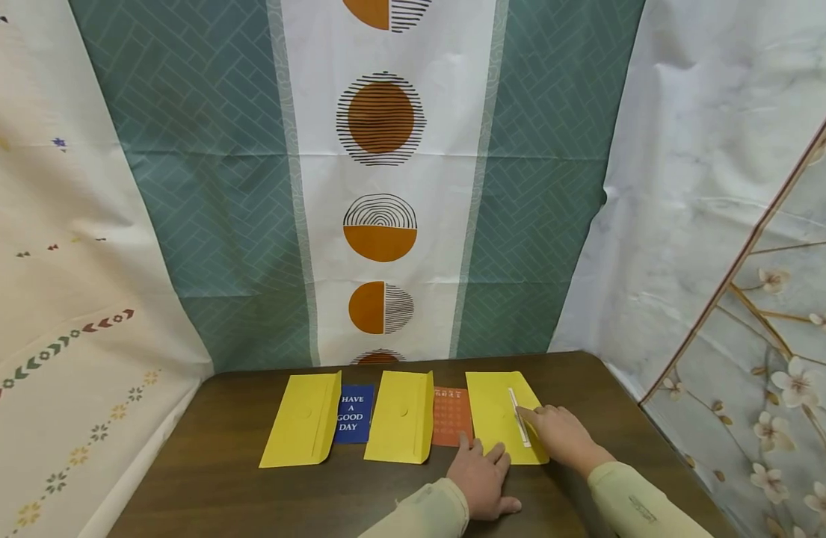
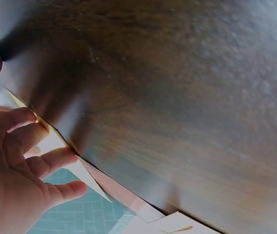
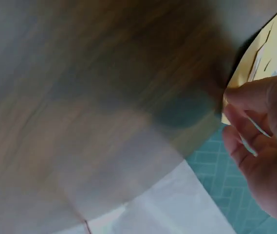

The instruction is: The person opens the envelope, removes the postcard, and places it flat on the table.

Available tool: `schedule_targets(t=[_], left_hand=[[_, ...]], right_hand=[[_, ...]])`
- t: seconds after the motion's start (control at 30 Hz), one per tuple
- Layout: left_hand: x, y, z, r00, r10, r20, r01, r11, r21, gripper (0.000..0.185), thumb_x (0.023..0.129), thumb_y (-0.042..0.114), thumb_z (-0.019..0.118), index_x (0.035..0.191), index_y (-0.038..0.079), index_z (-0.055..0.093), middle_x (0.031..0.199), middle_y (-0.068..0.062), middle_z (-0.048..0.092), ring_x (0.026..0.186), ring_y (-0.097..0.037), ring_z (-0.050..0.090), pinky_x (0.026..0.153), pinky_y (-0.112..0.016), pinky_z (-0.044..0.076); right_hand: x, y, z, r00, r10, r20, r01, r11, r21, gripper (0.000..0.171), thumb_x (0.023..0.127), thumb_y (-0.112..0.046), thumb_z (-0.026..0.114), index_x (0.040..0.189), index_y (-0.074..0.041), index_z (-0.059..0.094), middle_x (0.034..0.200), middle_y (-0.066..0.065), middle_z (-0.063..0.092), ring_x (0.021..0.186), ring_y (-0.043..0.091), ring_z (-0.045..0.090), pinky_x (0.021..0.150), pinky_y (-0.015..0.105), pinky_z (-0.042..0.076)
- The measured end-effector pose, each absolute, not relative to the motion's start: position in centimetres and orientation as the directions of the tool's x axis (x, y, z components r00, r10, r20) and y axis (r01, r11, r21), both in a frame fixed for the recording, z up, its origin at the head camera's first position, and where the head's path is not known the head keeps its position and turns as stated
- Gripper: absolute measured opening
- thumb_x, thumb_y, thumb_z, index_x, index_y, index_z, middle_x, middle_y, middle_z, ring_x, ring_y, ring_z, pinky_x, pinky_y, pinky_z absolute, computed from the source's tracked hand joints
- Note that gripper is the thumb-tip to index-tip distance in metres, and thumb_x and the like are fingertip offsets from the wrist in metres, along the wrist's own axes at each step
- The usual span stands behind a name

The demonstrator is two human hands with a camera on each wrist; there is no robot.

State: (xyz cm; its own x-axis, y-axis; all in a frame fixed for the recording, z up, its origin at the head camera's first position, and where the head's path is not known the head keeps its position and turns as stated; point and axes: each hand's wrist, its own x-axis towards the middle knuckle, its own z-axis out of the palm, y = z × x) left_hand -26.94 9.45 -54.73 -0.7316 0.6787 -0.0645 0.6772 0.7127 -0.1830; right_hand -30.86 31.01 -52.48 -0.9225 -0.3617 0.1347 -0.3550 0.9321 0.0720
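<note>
Three yellow envelopes lie in a row on a dark wooden table (image 1: 217, 463). My right hand (image 1: 561, 433) rests on the right envelope (image 1: 496, 415), its fingertips touching a thin white strip (image 1: 519, 418) along the flap. My left hand (image 1: 483, 471) lies flat on the table, fingers straight, with the tips at that envelope's near left corner. In the left wrist view the left hand (image 2: 21, 161) meets the envelope's edge (image 2: 87, 178). The right wrist view shows my right hand (image 3: 260, 141) with bent fingers against the yellow envelope (image 3: 265, 48).
An orange card (image 1: 451, 415) lies between the right and middle envelope (image 1: 402, 415). A blue "HAVE A GOOD DAY" card (image 1: 354, 413) lies between the middle and left envelope (image 1: 301, 418). Patterned cloth hangs behind and on both sides of the table.
</note>
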Motion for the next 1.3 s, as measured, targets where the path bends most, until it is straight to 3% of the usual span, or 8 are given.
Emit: schedule_targets(t=[0.13,0.3,0.43,0.57,0.73,1.0,1.13,1.3], left_hand=[[-27.0,9.5,-54.5,-0.738,0.670,-0.080,0.673,0.721,-0.165,0.077,0.097,0.084,0.044,0.158,0.035,0.050,0.165,0.019,0.046,0.146,-0.027,0.056,0.123,-0.057,0.040],[-26.9,9.8,-54.6,-0.747,0.657,-0.101,0.664,0.728,-0.169,0.077,0.097,0.084,0.044,0.158,0.037,0.049,0.166,0.021,0.044,0.147,-0.027,0.054,0.123,-0.056,0.040],[-26.8,10.1,-54.8,-0.746,0.656,-0.112,0.665,0.728,-0.166,0.076,0.097,0.084,0.044,0.158,0.038,0.049,0.166,0.021,0.043,0.148,-0.028,0.054,0.123,-0.055,0.041],[-26.7,10.1,-54.7,-0.754,0.647,-0.109,0.656,0.736,-0.166,0.077,0.097,0.084,0.045,0.158,0.037,0.050,0.166,0.021,0.044,0.148,-0.027,0.054,0.123,-0.054,0.041],[-26.5,10.0,-54.2,-0.762,0.638,-0.107,0.646,0.743,-0.175,0.078,0.097,0.084,0.045,0.158,0.036,0.049,0.165,0.021,0.045,0.148,-0.026,0.053,0.123,-0.053,0.041],[-26.4,10.0,-54.7,-0.775,0.622,-0.113,0.632,0.764,-0.129,0.082,0.097,0.083,0.046,0.165,0.039,0.033,0.171,0.015,0.037,0.150,-0.028,0.051,0.123,-0.049,0.041],[-26.0,9.9,-54.5,-0.777,0.618,-0.121,0.630,0.766,-0.128,0.077,0.098,0.082,0.043,0.165,0.046,0.031,0.172,0.015,0.034,0.152,-0.028,0.047,0.123,-0.050,0.040],[-26.0,10.0,-54.4,-0.775,0.612,-0.155,0.628,0.773,-0.090,0.071,0.100,0.080,0.043,0.163,0.047,0.036,0.172,0.015,0.035,0.155,-0.029,0.042,0.125,-0.053,0.038]], right_hand=[[-32.0,30.3,-52.4,-0.958,-0.257,0.125,-0.266,0.962,-0.062,0.037,0.100,0.002,0.064,0.136,-0.004,0.070,0.093,0.017,0.076,0.079,0.031,0.071,0.076,0.051,0.062],[-32.7,29.5,-52.5,-0.996,-0.060,0.073,-0.085,0.910,-0.406,0.043,0.104,-0.008,0.058,0.143,0.008,0.060,0.115,0.030,0.075,0.090,0.033,0.073,0.082,0.053,0.062],[-32.6,29.6,-52.6,-0.995,0.068,-0.067,0.096,0.708,-0.700,0.052,0.107,-0.014,0.053,0.150,0.015,0.048,0.131,0.034,0.066,0.098,0.034,0.072,0.081,0.045,0.062],[-32.7,30.3,-52.6,-0.966,0.097,-0.239,0.258,0.410,-0.875,0.060,0.111,-0.021,0.053,0.157,0.014,0.036,0.116,0.025,0.063,0.085,0.023,0.065,0.071,0.034,0.059],[-32.7,31.7,-53.0,-0.948,0.032,-0.318,0.315,0.251,-0.915,0.070,0.109,-0.024,0.061,0.162,0.010,0.030,0.092,0.007,0.063,0.079,0.015,0.059,0.069,0.028,0.056],[-32.3,32.0,-53.5,-0.972,0.036,-0.234,0.226,0.435,-0.871,0.083,0.093,-0.016,0.082,0.163,0.001,0.039,0.069,-0.003,0.051,0.055,0.013,0.037,0.056,0.028,0.041],[-32.2,32.0,-53.5,-0.973,0.075,-0.219,0.227,0.507,-0.832,0.085,0.090,-0.014,0.084,0.163,-0.003,0.042,0.111,0.022,0.071,0.052,0.012,0.037,0.054,0.027,0.041],[-32.1,34.1,-53.3,-0.973,0.080,-0.216,0.224,0.556,-0.801,0.087,0.092,-0.019,0.083,0.165,-0.007,0.037,0.159,0.040,0.042,0.072,0.022,0.056,0.064,0.034,0.051]])
